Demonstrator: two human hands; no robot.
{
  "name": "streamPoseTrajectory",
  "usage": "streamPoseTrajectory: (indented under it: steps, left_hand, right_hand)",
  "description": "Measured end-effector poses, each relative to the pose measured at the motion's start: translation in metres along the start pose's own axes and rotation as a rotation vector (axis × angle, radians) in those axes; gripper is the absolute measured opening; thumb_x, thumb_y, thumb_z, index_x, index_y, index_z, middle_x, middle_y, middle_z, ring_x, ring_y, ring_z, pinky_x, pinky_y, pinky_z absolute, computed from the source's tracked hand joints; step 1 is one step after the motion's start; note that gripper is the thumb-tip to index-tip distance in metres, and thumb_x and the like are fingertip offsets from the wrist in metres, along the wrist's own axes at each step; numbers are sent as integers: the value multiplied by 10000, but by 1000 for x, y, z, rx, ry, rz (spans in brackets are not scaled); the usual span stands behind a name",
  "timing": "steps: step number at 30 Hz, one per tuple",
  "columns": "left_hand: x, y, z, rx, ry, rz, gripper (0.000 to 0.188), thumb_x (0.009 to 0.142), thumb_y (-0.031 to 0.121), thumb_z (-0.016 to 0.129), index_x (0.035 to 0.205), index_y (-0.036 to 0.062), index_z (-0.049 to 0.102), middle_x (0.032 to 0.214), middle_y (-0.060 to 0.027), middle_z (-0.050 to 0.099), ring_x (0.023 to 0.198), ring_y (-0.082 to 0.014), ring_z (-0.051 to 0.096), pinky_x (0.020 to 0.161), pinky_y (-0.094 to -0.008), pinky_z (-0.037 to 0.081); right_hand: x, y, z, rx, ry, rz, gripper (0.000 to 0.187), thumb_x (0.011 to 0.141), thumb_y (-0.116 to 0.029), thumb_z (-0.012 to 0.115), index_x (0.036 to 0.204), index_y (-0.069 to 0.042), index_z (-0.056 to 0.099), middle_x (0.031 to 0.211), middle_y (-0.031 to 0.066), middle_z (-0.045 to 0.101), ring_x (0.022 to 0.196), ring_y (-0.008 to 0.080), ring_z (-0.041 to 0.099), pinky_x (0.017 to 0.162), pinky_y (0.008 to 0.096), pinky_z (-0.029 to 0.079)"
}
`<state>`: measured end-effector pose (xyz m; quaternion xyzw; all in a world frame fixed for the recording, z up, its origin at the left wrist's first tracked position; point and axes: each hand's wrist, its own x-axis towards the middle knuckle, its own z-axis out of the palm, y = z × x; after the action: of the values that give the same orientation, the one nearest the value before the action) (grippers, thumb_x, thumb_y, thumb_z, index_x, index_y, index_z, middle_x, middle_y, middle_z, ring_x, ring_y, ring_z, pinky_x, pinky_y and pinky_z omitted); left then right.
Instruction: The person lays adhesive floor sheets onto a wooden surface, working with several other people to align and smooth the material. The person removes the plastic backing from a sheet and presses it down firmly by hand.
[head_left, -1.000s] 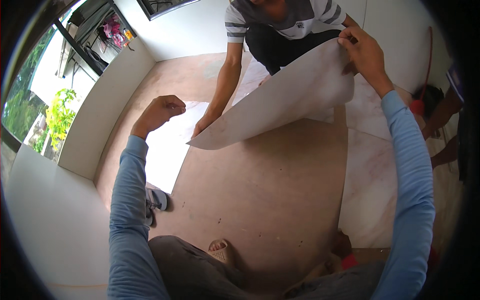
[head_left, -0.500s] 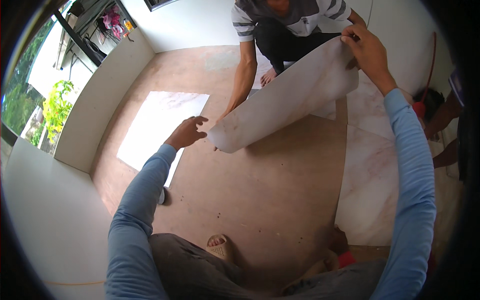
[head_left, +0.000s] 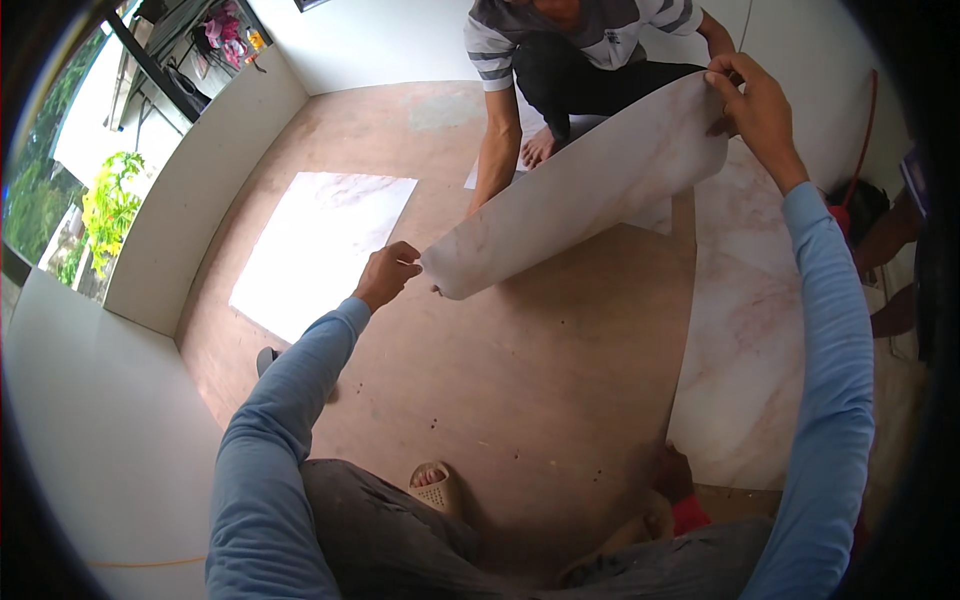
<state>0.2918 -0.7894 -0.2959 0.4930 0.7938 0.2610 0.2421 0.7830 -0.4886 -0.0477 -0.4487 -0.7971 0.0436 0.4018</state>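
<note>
1. Sheet (head_left: 590,190), pale w/ marble pattern, bowed, is held in the air above the brown floor (head_left: 520,360); it runs from its low left corner up to its high right corner.
2. L hand (head_left: 385,275) is at sheet's low left corner, fingers curled, tips at the corner edge; can't tell if it really pinches the edge or only touches it.
3. R hand (head_left: 755,105) is at sheet's top right corner, arm stretched out, fingers closed over the edge, gripping it.
4. Other person (head_left: 570,50), striped shirt, crouches behind sheet; one arm (head_left: 492,150) reaches down behind its far edge, hand hidden by sheet.
5. Laid panel (head_left: 755,330), same marble look, lies flat on floor below sheet's right end.
6. White tile (head_left: 320,245) lies flat on floor left of sheet, well apart from it.
7. Sandal (head_left: 435,488) w/ wearer's foot sits on floor below sheet, near the wearer's grey trousers.
8. Wall (head_left: 200,190), white and low, runs left of tile, beyond sheet's low end.
</note>
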Motion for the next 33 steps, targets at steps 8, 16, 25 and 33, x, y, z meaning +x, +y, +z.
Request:
streamPoseTrajectory:
  steps: [8, 16, 25, 33]
  left_hand:
    - [2, -6, 17, 66, -71, -89, 407, 960, 193, 765, 1305, 9, 653, 1247, -200, 729, 791, -226, 734, 615, -355, 626]
    - [4, -10, 21, -206, -65, -117, 305, 989, 155, 735, 1234, -6, 651, 1128, -132, 712, 893, -208, 717, 650, -356, 677]
    - [10, -30, 26, -520, -76, -193, 222, 994, 131, 712, 1139, -31, 663, 1040, -109, 710, 886, -175, 687, 590, -337, 636]
    - [0, -27, 18, -448, 9, -37, 209, 992, 134, 720, 1117, -28, 678, 958, -89, 688, 838, -156, 667, 568, -318, 617]
  right_hand:
    - [8, -1, 8, -89, 96, -231, 228, 989, -362, 692, 1115, -175, 728, 997, 39, 761, 880, 270, 707, 797, 393, 546]
    - [9, 0, 1, 6, 73, -125, 249, 991, -364, 697, 1146, -174, 736, 1009, 40, 755, 833, 221, 726, 744, 372, 556]
    - [12, 7, 2, 40, 54, -115, 241, 997, -347, 700, 1136, -154, 739, 987, 40, 741, 738, 183, 733, 588, 330, 576]
    - [9, 25, -2, 72, 71, -118, 254, 987, -350, 713, 1151, -159, 743, 969, 40, 723, 719, 168, 697, 580, 324, 593]
